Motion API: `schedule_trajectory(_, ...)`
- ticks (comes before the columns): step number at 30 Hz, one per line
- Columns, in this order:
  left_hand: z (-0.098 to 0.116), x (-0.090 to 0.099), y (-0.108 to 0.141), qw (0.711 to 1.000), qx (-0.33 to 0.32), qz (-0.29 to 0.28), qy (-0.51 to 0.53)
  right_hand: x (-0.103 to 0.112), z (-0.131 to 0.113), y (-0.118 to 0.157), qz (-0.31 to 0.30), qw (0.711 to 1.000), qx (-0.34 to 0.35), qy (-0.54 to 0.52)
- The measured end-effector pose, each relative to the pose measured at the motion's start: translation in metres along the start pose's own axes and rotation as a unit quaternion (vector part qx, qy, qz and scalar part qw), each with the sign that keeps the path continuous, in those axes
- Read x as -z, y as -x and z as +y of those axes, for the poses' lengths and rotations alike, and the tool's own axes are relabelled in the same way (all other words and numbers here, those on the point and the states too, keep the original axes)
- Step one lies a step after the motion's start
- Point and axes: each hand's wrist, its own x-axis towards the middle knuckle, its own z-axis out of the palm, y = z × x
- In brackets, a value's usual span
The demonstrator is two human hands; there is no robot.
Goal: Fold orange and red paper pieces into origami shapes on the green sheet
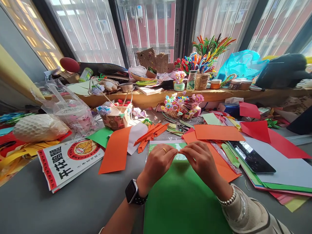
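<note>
Reaching over a green sheet (180,201) from the near side, angling both forearms inward and meeting fingertip to fingertip near the middle of the scene. Arching the left hand (159,159) with wrist bent and fingers curled, wearing a gold ring (165,150) and a dark watch (131,191). Mirroring the pose on the right with the right hand (201,159), wearing a beaded bracelet (229,197) just beyond a pale sleeve (246,209). Pressing thumb and forefinger together in each grip, and pinching a tiny pale bit (179,151) between the two, too small to make out, just above the far part of the green sheet.

Working at a grey desk (85,209), having a printed paper bag (75,162) and an orange sheet (115,151) lying to the left, folded orange strips (151,134) lying beyond the left hand, and a black phone (252,157) resting on stacked paper (290,169) to the right. Facing a crowded windowsill (156,101) on the far side, with pipe cleaners (212,47) and a blue plastic bag (243,65) standing before barred windows (146,29).
</note>
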Motion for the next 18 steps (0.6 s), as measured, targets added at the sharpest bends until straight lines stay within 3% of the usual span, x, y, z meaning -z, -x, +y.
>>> schedule_trajectory(4, -0.008, 0.005, 0.001, 1.000, 0.012, 0.008, -0.001, 0.002, 0.005, 0.002, 0.003, 1.000, -0.017, 0.016)
schedule_trajectory(9, -0.015, 0.014, 0.000, 0.993, 0.071, 0.088, -0.039, 0.007, 0.013, 0.003, 0.006, 0.999, -0.034, 0.026)
schedule_trajectory(13, -0.002, 0.008, -0.002, 1.000, 0.004, -0.001, 0.014, 0.003, 0.005, 0.003, -0.025, 0.999, 0.022, -0.007)
schedule_trajectory(18, 0.004, -0.001, 0.002, 1.000, 0.019, -0.004, 0.012, 0.001, 0.002, 0.004, -0.024, 0.999, 0.031, -0.001)
